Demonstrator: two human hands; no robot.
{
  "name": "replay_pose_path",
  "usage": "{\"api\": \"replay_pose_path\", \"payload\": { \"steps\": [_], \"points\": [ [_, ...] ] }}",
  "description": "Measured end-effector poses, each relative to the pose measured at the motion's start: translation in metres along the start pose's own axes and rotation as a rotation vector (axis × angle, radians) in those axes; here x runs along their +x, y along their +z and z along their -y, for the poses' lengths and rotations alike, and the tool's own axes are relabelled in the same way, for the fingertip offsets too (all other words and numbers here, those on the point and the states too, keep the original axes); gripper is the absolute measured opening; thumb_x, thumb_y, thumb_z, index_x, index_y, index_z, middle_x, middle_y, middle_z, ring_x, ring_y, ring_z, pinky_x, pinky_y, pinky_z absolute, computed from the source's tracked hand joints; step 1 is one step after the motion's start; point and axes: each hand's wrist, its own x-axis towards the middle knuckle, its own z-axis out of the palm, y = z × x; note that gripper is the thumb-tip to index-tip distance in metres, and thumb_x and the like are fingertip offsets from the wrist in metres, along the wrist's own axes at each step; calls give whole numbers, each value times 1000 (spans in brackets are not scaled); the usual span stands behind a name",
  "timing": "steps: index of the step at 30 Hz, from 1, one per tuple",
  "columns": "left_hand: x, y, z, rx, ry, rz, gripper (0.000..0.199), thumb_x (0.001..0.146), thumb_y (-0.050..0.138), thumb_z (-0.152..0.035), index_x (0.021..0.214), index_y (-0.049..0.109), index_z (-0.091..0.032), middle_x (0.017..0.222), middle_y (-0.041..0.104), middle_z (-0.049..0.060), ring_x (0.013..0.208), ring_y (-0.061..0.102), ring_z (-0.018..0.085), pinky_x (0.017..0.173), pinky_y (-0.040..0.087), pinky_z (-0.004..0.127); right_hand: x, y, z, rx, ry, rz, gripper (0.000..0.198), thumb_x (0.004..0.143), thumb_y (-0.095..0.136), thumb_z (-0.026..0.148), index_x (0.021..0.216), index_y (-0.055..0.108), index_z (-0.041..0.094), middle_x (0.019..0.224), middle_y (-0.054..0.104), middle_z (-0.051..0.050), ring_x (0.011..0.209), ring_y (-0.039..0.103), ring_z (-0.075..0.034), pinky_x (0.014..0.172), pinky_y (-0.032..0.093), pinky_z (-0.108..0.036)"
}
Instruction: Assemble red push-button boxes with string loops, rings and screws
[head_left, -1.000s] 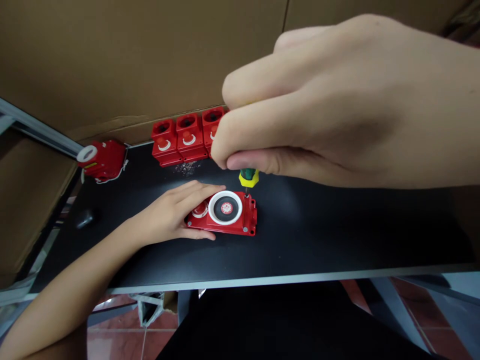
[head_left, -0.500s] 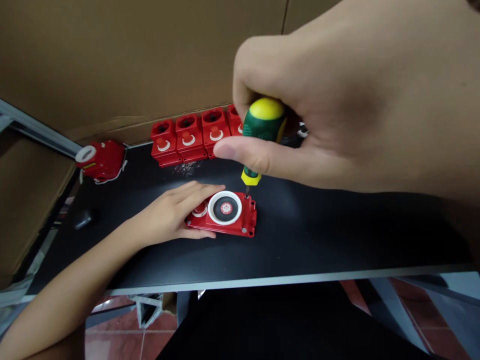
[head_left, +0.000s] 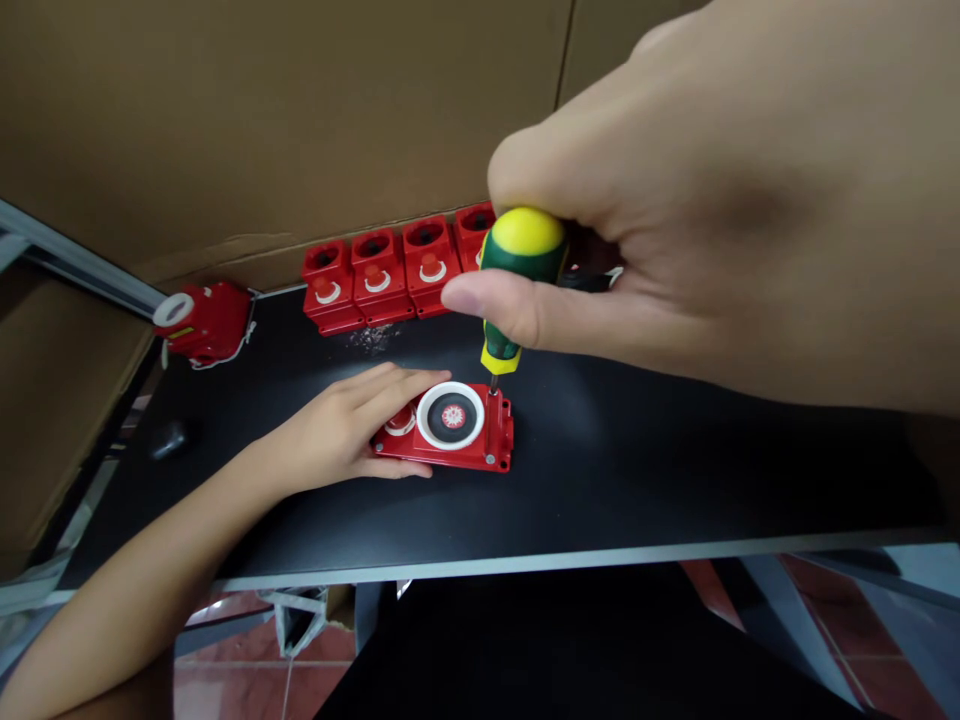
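A red rectangular housing [head_left: 465, 458] with a white ring around a black round disc lies on the black tabletop [head_left: 570, 500]. My left hand [head_left: 356, 420] wraps round its left end, thumb on the near side and fingers on the far side, partly covering a small red knob with a white collar. My right hand [head_left: 630, 250] grips the green and yellow handle of a screwdriver [head_left: 525, 240]. The screwdriver stands nearly upright, its tip at the screw in the housing's far right corner. Another screw head [head_left: 490, 459] shows at the near right corner.
Several similar red housings [head_left: 379, 280] stand in a row against the brown cardboard wall [head_left: 315, 120], partly hidden by my right hand. A red unit with a white ring [head_left: 214, 320] and a white cord sits at the left. Small debris [head_left: 375, 338] and a black object [head_left: 169, 438] lie on the table.
My right hand has shifted slightly right and down, and its grip on the screwdriver handle has turned a little. The tip stays at the same corner. My left hand and the housing look unmoved.
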Motion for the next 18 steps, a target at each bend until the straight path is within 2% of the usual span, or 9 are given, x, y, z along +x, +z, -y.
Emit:
{"api": "replay_pose_path", "payload": {
  "steps": [3, 5, 10, 12, 16, 18],
  "points": [
    [0, 0, 0, -5, 1, -1, 88, 107, 83, -62, 177, 47, -22, 152, 77, 21, 134, 80, 36, 117, 67, 49, 2, 1, -6, 31, -62, 16, 79, 112, 7, 79, 95, 64, 28, 74, 56, -6, 98, 75, -36, 84, 58, -53],
    [1, 0, 0, -6, -4, 2, 90, 105, 85, -61, 176, 48, -22, 151, 77, 21, 134, 80, 36, 118, 67, 48, 3, 2, -10, 74, -100, 13, 81, 113, 7, 80, 99, 67, 28, 78, 59, -6, 96, 74, -32, 81, 56, -49],
    [1, -1, -1, -7, -19, 9, 89, 106, 83, -64, 176, 49, -22, 148, 78, 20, 132, 80, 36, 120, 66, 50, 6, 3, -18, 188, -196, 7, 69, 116, 27, 83, 102, 68, 29, 78, 59, -1, 83, 69, -22, 71, 52, -41],
    [1, -2, -1, -7, -26, 14, 87, 106, 82, -64, 176, 49, -23, 148, 78, 20, 132, 80, 35, 120, 66, 49, 7, 4, -23, 271, -247, -2, 62, 116, 37, 80, 106, 70, 29, 79, 61, 1, 82, 69, -19, 73, 54, -38],
    [1, -2, -1, -5, -10, 11, 86, 108, 80, -66, 175, 50, -22, 149, 78, 20, 133, 80, 35, 119, 67, 48, 12, 6, -29, 441, -306, 1, 50, 116, 54, 70, 109, 75, 25, 83, 67, 5, 94, 74, -19, 84, 57, -35],
    [1, -1, 0, -3, -10, 4, 87, 107, 82, -65, 175, 49, -22, 149, 78, 21, 133, 80, 36, 119, 67, 49, 16, 5, -29, 564, -318, -15, 40, 111, 70, 59, 102, 80, 21, 78, 66, 8, 88, 72, -14, 75, 52, -26]
  ]
}}
